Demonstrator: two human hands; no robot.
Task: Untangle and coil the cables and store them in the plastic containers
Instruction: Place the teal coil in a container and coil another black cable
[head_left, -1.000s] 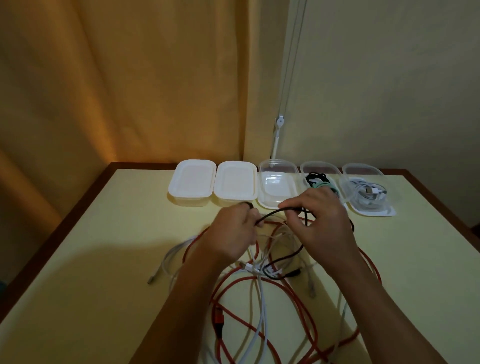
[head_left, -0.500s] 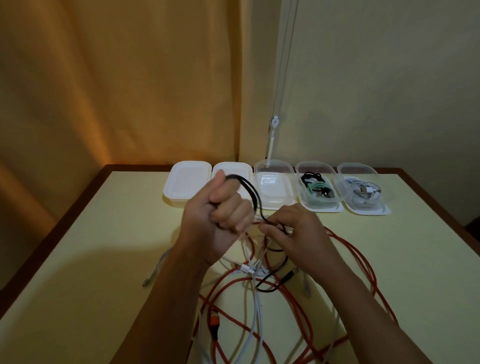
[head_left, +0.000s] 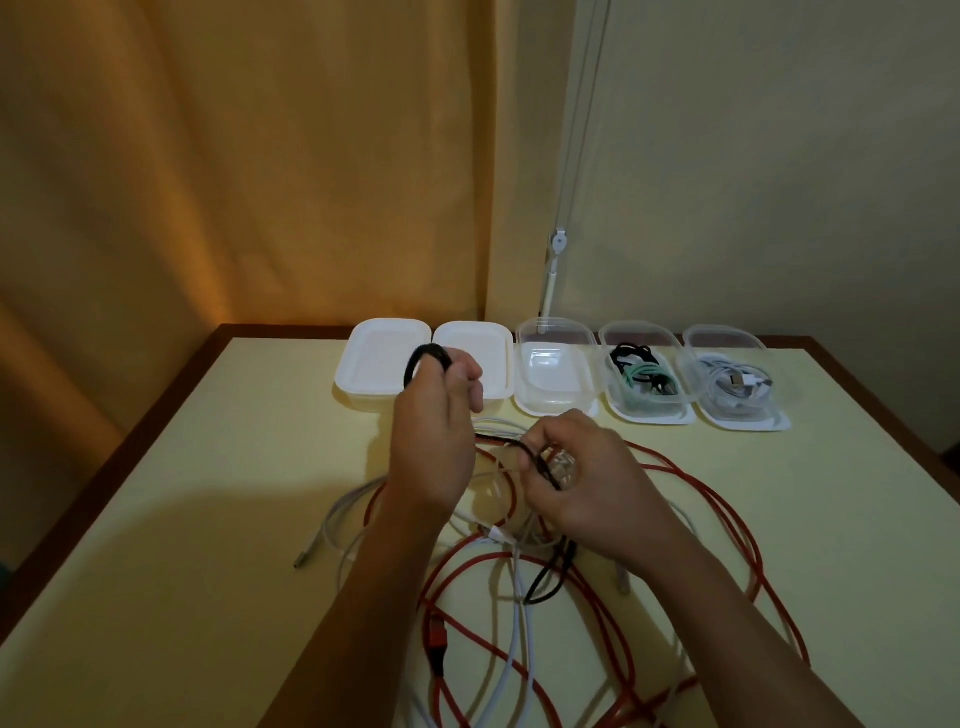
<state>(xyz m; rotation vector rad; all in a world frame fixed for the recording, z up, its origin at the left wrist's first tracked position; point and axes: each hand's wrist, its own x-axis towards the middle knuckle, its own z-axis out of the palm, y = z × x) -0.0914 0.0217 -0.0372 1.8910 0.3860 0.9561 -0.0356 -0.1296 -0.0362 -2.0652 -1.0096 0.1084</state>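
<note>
Left hand (head_left: 434, 431): raised over the tabletop (head_left: 156, 519), fingers curled round small loops of the black cable (head_left: 423, 361), just in front of the two lidded containers (head_left: 423, 364).
Tangle (head_left: 519, 545): red cable (head_left: 727, 519) and white cables (head_left: 353, 519) lay heaped mid-table, the black tail running through them.
Right hand (head_left: 592, 483): low on the heap, pinching the black strand; it seemed to catch a clear plug too, hard to tell.
Open containers (head_left: 553, 379): one empty, two holding coiled cables, far right.
Risk: the tail could snag under red loops, tighten, and drag the heap or spring the coil loose.
</note>
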